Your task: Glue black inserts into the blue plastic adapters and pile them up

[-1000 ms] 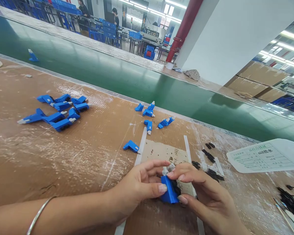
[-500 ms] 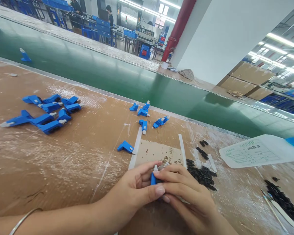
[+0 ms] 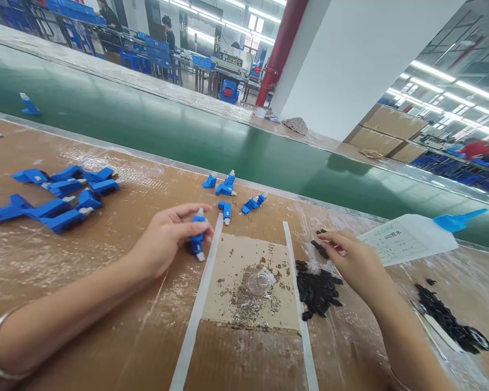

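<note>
My left hand (image 3: 175, 233), left of the centre, has its thumb and fingers closed on a blue plastic part (image 3: 198, 219) with a whitish tip. More blue plastic with a pale end shows just below the fingers; whether it is a separate part I cannot tell. At the right, my right hand (image 3: 350, 255) pinches at a small black piece (image 3: 321, 232), its fingertips low over the table. Another black piece (image 3: 320, 250) lies just under them, above a heap of black pieces (image 3: 318, 290). Between the hands, a cardboard sheet (image 3: 232, 293) carries a clear round blob (image 3: 259, 282).
Several blue parts (image 3: 65, 187) lie at the left, others (image 3: 225, 212) beyond the cardboard. A white bottle (image 3: 407, 239) with a blue nozzle lies at the right, near tweezers and more black pieces (image 3: 440, 317). A green conveyor belt (image 3: 167, 133) crosses behind; people sit farther back.
My hands were together over the cardboard around a blue part. They have parted: the left moved left with the blue part, the right moved to the black pieces. The view shifted slightly.
</note>
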The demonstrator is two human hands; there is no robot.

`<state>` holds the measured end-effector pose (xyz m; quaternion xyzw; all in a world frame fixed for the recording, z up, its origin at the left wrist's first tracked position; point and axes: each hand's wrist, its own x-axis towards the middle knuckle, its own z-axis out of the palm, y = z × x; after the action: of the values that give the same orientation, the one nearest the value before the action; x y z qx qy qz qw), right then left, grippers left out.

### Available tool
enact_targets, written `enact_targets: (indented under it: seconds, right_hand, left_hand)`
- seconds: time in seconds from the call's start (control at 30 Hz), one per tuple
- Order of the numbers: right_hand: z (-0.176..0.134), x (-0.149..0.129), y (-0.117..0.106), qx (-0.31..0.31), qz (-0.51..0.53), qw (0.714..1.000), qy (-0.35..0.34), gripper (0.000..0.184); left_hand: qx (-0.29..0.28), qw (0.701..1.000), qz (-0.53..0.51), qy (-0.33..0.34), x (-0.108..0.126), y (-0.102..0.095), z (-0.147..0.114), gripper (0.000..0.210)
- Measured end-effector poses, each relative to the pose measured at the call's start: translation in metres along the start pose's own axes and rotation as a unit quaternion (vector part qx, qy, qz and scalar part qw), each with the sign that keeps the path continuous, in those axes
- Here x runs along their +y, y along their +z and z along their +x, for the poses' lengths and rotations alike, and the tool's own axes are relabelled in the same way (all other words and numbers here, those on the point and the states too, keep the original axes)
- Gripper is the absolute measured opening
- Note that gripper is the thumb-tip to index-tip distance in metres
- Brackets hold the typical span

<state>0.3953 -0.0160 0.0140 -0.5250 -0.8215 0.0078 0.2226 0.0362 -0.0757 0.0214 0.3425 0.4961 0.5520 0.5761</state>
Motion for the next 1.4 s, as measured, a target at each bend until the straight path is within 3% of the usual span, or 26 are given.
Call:
enact_targets:
  seconds: [0.17, 0.27, 0.43, 0.47, 0.57, 0.6, 0.67, 0.9, 1.0, 1.03, 1.1, 1.17, 1.23, 1.3, 1.4]
  right_hand:
    - [0.004, 0.033, 0.014, -0.068, -0.026, 0.996, -0.058, 0.032]
    - [0.003, 0.04, 0.02, -0.085, -0.047, 0.992, -0.077, 0.034]
    - [0.004, 0.046, 0.024, -0.102, -0.068, 0.987, -0.103, 0.035]
    - [0.004, 0.046, 0.024, -0.105, -0.07, 0.986, -0.107, 0.036]
    - [0.005, 0.048, 0.022, -0.117, -0.075, 0.984, -0.112, 0.037]
    - [0.006, 0.049, 0.022, -0.121, -0.076, 0.983, -0.113, 0.037]
    - [0.009, 0.051, 0.021, -0.133, -0.077, 0.982, -0.112, 0.036]
    - [0.021, 0.053, 0.015, -0.19, -0.063, 0.972, -0.119, 0.038]
    - [0.026, 0.051, 0.012, -0.211, -0.047, 0.969, -0.116, 0.035]
    - [0.028, 0.051, 0.012, -0.217, -0.041, 0.969, -0.112, 0.032]
    - [0.031, 0.05, 0.012, -0.227, -0.03, 0.969, -0.097, 0.022]
    - [0.037, 0.049, 0.013, -0.236, -0.015, 0.969, -0.074, 0.018]
    - [0.043, 0.045, 0.013, -0.241, 0.012, 0.969, -0.046, 0.026]
    - [0.048, 0.037, 0.011, -0.236, 0.056, 0.97, -0.019, 0.027]
    - [0.048, 0.015, 0.006, -0.211, 0.165, 0.963, 0.015, 0.017]
  left_hand:
    - [0.118, 0.985, 0.081, 0.092, 0.026, -0.032, 0.027, 0.035]
    - [0.152, 0.95, 0.232, 0.146, 0.032, -0.046, 0.035, 0.04]
    - [0.183, 0.828, 0.507, 0.151, 0.032, -0.069, 0.045, 0.044]
    - [0.177, 0.791, 0.569, 0.137, 0.032, -0.072, 0.045, 0.044]
    - [0.147, 0.637, 0.749, 0.101, 0.035, -0.077, 0.042, 0.041]
    - [0.141, 0.606, 0.777, 0.098, 0.037, -0.077, 0.04, 0.039]
    - [0.138, 0.578, 0.799, 0.097, 0.039, -0.076, 0.037, 0.034]
    - [0.161, 0.562, 0.805, 0.097, 0.038, -0.088, 0.035, 0.041]
    - [0.152, 0.573, 0.785, 0.179, 0.036, -0.092, 0.035, 0.051]
    - [0.11, 0.591, 0.77, 0.214, 0.036, -0.092, 0.034, 0.054]
    - [-0.037, 0.638, 0.726, 0.255, 0.037, -0.088, 0.032, 0.058]
    - [-0.2, 0.679, 0.665, 0.237, 0.037, -0.08, 0.027, 0.058]
    - [-0.305, 0.702, 0.611, 0.201, 0.036, -0.07, 0.023, 0.051]
    - [-0.343, 0.711, 0.587, 0.18, 0.032, -0.061, 0.02, 0.037]
    - [-0.333, 0.711, 0.589, 0.191, 0.022, -0.048, 0.019, 0.023]
